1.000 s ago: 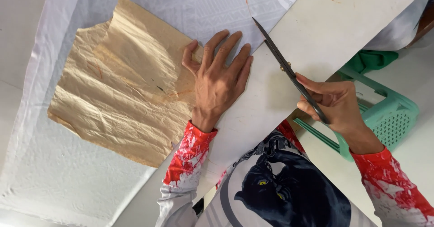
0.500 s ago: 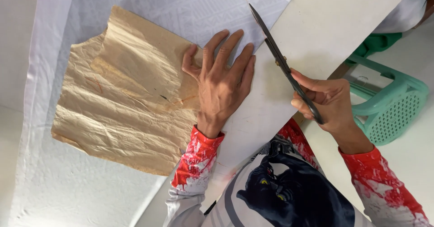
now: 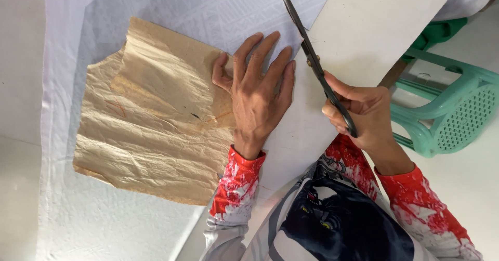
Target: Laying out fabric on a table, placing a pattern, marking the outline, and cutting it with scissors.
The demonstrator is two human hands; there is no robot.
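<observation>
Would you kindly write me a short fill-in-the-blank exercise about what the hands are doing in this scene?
1. The left hand presses flat on the crumpled ____ paper pattern.
2. The right hand holds a pair of dark ____, blades pointing away from the person.
3. The pattern lies on ____ fabric.
4. Beside the table stands a ____ plastic stool.

Missing words: brown; scissors; white; green
</observation>
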